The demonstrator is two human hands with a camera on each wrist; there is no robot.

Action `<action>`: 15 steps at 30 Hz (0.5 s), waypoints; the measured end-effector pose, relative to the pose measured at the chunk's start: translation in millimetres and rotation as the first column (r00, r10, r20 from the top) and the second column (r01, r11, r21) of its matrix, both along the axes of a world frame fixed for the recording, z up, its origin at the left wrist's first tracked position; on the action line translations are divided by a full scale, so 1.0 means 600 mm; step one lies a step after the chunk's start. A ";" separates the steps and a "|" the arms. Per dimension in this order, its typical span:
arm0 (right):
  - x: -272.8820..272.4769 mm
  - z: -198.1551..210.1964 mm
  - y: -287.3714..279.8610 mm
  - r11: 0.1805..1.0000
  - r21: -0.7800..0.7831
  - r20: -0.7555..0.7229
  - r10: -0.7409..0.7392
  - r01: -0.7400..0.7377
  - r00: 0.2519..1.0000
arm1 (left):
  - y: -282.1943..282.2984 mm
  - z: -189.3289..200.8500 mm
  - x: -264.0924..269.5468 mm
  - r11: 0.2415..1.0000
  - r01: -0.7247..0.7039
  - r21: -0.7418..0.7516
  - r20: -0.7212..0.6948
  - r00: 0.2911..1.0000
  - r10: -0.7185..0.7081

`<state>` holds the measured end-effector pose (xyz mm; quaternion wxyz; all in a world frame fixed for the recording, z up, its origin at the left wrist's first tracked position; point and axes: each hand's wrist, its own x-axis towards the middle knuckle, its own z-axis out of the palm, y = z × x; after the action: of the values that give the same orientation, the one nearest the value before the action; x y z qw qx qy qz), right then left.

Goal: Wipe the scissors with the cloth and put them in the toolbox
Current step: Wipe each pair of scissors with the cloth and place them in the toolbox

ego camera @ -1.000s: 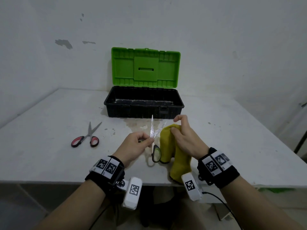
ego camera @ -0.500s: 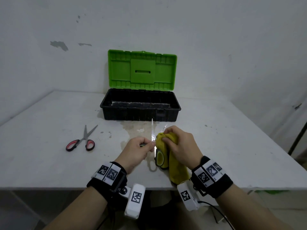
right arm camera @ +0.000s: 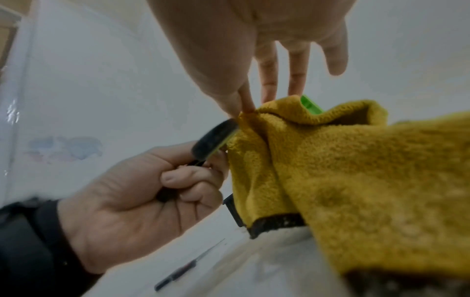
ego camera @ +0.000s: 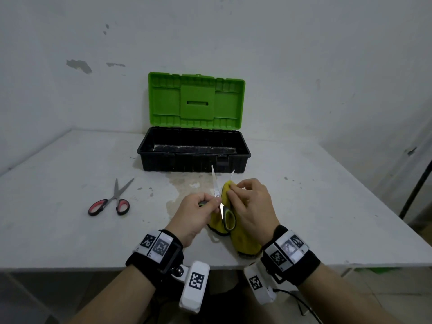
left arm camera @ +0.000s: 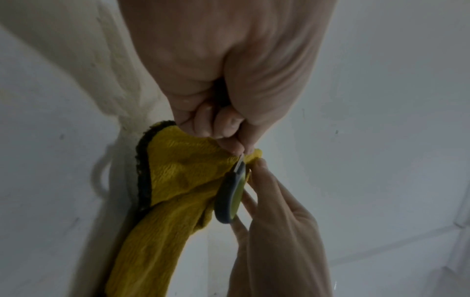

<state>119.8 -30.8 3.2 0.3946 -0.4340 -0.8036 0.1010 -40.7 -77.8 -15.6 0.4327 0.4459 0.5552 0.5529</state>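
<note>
We see the left hand [ego camera: 195,215] grip the open scissors [ego camera: 217,190] by a handle while the right hand [ego camera: 251,206] pinches the yellow cloth [ego camera: 243,242] against a blade above the tabletop [ego camera: 327,206].

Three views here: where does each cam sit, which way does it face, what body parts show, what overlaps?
Head: worn on head, facing down-forward at table, toolbox, red scissors; both hands visible.
Left wrist: along left hand toward green-handled scissors; right hand's fingers too.
Right wrist: along right hand toward cloth.
All share the cloth and the held scissors.
</note>
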 end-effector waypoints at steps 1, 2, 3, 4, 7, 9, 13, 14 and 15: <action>0.002 0.001 -0.001 0.998 -0.063 -0.040 0.026 -0.029 0.999 | 0.001 0.001 0.000 1.000 0.002 0.004 0.011 1.000 -0.002; 0.004 0.003 -0.001 0.992 -0.117 -0.070 0.040 -0.048 0.997 | 0.001 0.001 0.000 1.000 0.005 0.007 0.024 1.000 -0.005; 0.005 0.005 -0.001 0.984 -0.168 -0.091 0.048 -0.063 0.995 | 0.001 0.002 -0.001 1.000 0.012 0.008 0.039 0.999 -0.013; 0.007 0.005 0.000 0.971 -0.224 -0.123 0.057 -0.084 0.991 | 0.001 0.002 -0.001 1.000 0.021 0.009 0.054 0.998 -0.022; 0.004 0.003 0.005 0.914 -0.369 -0.343 0.032 -0.166 0.939 | -0.001 0.004 0.004 0.999 0.041 0.006 0.079 0.996 -0.042; -0.002 0.001 0.006 0.891 -0.413 -0.453 -0.024 -0.187 0.891 | -0.003 0.007 0.010 0.999 0.046 0.011 0.088 0.995 -0.047; -0.017 0.000 0.003 0.878 -0.423 -0.506 -0.023 -0.225 0.862 | -0.002 0.007 0.006 0.999 0.030 0.024 0.095 0.995 -0.032; -0.019 0.000 0.003 0.884 -0.411 -0.498 -0.013 -0.222 0.867 | -0.001 0.007 0.002 0.999 0.028 0.023 0.092 0.995 -0.030; -0.019 0.002 0.004 0.894 -0.391 -0.491 -0.004 -0.216 0.871 | 0.000 0.007 -0.004 0.999 0.024 0.022 0.077 0.997 -0.026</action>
<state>108.3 -28.3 4.4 0.4678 -0.4261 -0.6608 0.4036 -43.1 -78.0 -11.7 0.4562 0.4357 0.5266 0.5699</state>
